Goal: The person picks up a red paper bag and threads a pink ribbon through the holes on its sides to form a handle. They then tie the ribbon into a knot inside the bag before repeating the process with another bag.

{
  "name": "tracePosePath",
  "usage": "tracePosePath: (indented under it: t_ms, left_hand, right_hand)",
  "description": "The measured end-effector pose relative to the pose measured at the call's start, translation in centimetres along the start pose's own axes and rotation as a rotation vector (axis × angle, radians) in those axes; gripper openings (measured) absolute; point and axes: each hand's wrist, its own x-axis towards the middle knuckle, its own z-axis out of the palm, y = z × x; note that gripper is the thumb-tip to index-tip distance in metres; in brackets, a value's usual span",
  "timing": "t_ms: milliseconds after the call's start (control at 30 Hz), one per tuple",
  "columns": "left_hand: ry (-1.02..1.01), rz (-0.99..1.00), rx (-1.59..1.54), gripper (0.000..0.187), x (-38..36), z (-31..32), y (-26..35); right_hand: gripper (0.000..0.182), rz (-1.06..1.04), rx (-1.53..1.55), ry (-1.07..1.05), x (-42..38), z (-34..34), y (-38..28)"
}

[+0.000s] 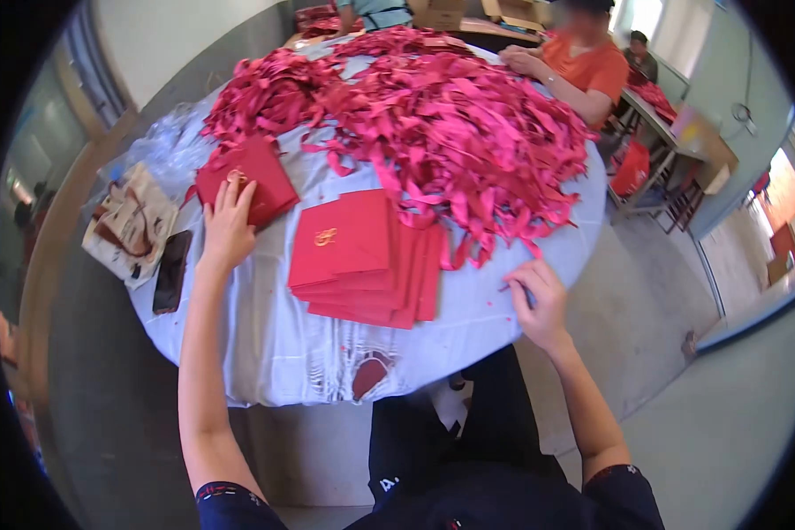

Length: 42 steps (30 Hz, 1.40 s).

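My left hand (230, 223) lies with its fingers spread on a stack of red paper gift bags (272, 181) at the left of the table. Right of it is a second stack of red paper bags (353, 231), fanned unevenly, the top one with a gold emblem. My right hand (539, 296) is over the table's right edge, thumb and fingers curled together. Whatever is between its fingertips, if anything, is too small to make out. Just beyond that hand, loose ends hang from a large heap of pink-red ribbons (468, 132).
A white cloth (265, 353), torn at the front, covers the round table. At left are a phone (172, 272), a printed tote bag (132, 225) and clear plastic (163, 141). A person in orange (583, 66) is across the table; others are farther back.
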Motion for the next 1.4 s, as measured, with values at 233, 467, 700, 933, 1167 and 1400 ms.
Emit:
tracePosePath:
  t_ms: [233, 467, 700, 933, 1167, 1400]
  left_hand:
    - [0.223, 0.01, -0.23, 0.047, -2.7, -2.0, 3.9]
    - [0.146, 0.061, -0.41, 0.051, -6.4, -5.4, 14.1]
    - [-0.109, -0.068, -0.4, 0.074, -7.5, -4.0, 16.9]
    - [-0.281, 0.327, -0.647, 0.057, -9.3, -7.4, 14.6]
    - [-0.038, 0.014, -0.658, 0.054, -8.6, -3.9, 13.9]
    - [-0.076, 0.187, -0.352, 0.059, -7.0, -5.7, 14.8]
  right_hand:
    - [0.009, -0.003, 0.071, -0.011, -0.2, -0.3, 0.0]
    - [0.007, -0.042, 0.081, 0.016, -0.5, 0.0, 0.5]
    - [0.005, -0.065, 0.114, 0.028, -0.4, -0.3, 0.6]
    - [0.005, -0.025, 0.112, 0.031, -0.5, -0.4, 0.4]
    - [0.008, 0.293, 0.405, -0.14, 0.7, -0.1, 1.8]
    - [0.021, -0.029, 0.084, -0.277, 3.9, 1.5, -0.6]
